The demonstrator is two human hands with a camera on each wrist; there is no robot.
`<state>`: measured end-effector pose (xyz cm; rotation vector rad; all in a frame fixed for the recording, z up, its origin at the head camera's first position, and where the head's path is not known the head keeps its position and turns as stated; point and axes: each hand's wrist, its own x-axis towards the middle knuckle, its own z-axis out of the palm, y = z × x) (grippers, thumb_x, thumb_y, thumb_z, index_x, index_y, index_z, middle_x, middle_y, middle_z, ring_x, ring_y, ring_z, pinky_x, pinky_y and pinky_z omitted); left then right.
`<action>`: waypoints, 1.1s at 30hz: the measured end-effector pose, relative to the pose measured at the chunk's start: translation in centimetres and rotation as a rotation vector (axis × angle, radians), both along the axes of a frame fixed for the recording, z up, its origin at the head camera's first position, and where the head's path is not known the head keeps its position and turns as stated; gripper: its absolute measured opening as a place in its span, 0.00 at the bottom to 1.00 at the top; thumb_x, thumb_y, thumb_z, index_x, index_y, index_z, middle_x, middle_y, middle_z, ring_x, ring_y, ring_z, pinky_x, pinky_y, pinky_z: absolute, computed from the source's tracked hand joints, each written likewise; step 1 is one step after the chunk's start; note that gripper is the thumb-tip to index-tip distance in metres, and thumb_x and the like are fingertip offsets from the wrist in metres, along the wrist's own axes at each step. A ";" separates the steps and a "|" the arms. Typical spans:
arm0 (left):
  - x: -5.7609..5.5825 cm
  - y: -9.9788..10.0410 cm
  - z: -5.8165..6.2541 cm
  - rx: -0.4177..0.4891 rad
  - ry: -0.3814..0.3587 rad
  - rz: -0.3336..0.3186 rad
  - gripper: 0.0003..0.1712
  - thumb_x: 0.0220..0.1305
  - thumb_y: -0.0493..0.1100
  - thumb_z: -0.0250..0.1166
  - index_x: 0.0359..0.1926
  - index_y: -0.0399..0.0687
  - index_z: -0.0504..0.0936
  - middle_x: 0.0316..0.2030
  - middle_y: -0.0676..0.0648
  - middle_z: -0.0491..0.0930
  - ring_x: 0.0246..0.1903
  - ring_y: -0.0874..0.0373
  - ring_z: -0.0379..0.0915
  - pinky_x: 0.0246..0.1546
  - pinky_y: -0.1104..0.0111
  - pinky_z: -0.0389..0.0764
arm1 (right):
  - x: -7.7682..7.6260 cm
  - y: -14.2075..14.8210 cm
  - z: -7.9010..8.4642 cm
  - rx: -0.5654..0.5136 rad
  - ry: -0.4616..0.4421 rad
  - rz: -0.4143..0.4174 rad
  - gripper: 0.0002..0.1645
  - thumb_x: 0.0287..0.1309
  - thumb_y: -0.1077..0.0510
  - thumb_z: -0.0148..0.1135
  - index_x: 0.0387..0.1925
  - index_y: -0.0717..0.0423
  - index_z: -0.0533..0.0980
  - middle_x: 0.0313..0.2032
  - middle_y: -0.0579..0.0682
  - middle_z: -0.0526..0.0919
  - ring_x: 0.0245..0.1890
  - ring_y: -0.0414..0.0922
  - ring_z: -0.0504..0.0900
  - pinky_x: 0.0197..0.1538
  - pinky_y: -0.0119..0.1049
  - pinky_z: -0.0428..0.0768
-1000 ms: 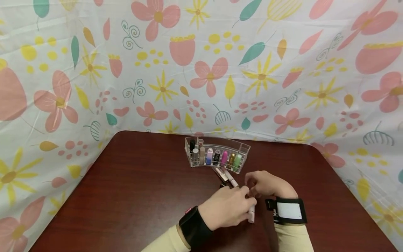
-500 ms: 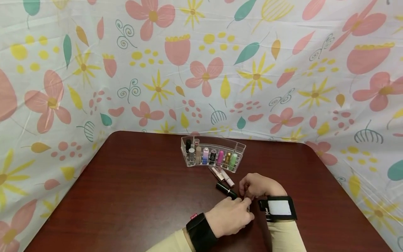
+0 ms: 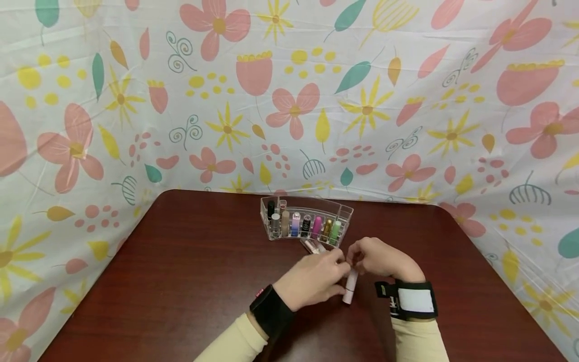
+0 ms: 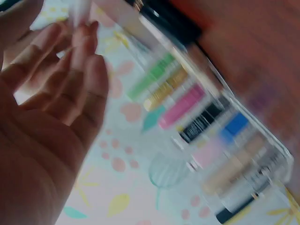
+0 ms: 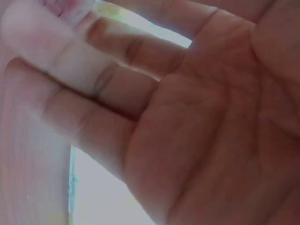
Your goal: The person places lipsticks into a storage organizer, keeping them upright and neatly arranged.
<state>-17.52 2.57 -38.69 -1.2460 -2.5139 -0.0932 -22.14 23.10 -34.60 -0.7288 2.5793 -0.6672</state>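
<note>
A pale pink lipstick tube (image 3: pixel 349 290) stands out below my right hand (image 3: pixel 380 259) in the head view. My right fingers pinch its upper end; in the right wrist view something pink (image 5: pixel 68 8) shows at the fingertips. Close on the tube's left side is my left hand (image 3: pixel 312 281), thumb and forefinger near it, fingers bent loosely with no object across the palm in the left wrist view. A black lipstick (image 4: pixel 171 21) lies apart from those fingers; in the head view the left hand hides it. Behind that hand, two light tubes (image 3: pixel 310 245) partly show.
A clear curved lipstick organizer (image 3: pixel 345 213) stands toward the back of the dark red wooden table (image 3: pixel 203 271), with several lipsticks and tubes upright in its slots. A flower-printed cloth (image 3: pixel 289 151) hangs behind the table and along its sides.
The left hand has moved up and to the left, off the pale pink tube and over the black lipstick. The right hand has risen slightly, and more of the pink tube shows.
</note>
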 end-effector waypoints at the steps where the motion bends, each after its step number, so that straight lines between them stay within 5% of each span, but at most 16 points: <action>1: -0.2 -0.3 0.1 0.006 -0.004 0.027 0.18 0.61 0.61 0.72 0.45 0.60 0.83 0.42 0.55 0.77 0.34 0.68 0.76 0.31 0.78 0.77 | 0.0 -0.1 0.2 -0.010 0.012 0.009 0.15 0.53 0.74 0.59 0.30 0.52 0.83 0.29 0.47 0.84 0.23 0.39 0.73 0.27 0.32 0.73; 7: -0.7 -1.1 0.3 0.038 -0.096 0.111 0.24 0.64 0.67 0.66 0.47 0.56 0.77 0.34 0.57 0.77 0.27 0.67 0.73 0.24 0.75 0.73 | -0.2 -0.3 0.9 -0.107 0.044 0.029 0.13 0.58 0.72 0.58 0.33 0.52 0.81 0.31 0.48 0.84 0.25 0.40 0.76 0.30 0.31 0.76; 13: -1.2 -2.4 1.6 0.162 -0.190 0.156 0.23 0.67 0.58 0.67 0.54 0.53 0.73 0.35 0.55 0.79 0.29 0.67 0.75 0.26 0.75 0.74 | 0.1 -0.6 1.8 -0.337 0.105 0.021 0.05 0.68 0.66 0.61 0.38 0.53 0.80 0.36 0.50 0.84 0.34 0.41 0.85 0.40 0.37 0.85; 23: -1.4 -6.9 5.7 0.399 -0.040 0.113 0.15 0.69 0.49 0.68 0.53 0.55 0.79 0.42 0.57 0.83 0.37 0.65 0.80 0.37 0.71 0.82 | 2.2 -2.3 4.8 -0.601 0.401 -0.038 0.12 0.64 0.65 0.66 0.46 0.49 0.81 0.43 0.46 0.85 0.36 0.39 0.85 0.37 0.30 0.81; 33: 2.0 -8.9 10.3 0.522 0.119 0.030 0.14 0.68 0.49 0.68 0.53 0.55 0.81 0.43 0.58 0.81 0.40 0.68 0.78 0.41 0.75 0.80 | 7.0 -5.4 8.9 -0.758 0.814 0.070 0.28 0.41 0.80 0.74 0.44 0.56 0.83 0.42 0.50 0.84 0.39 0.38 0.80 0.42 0.22 0.80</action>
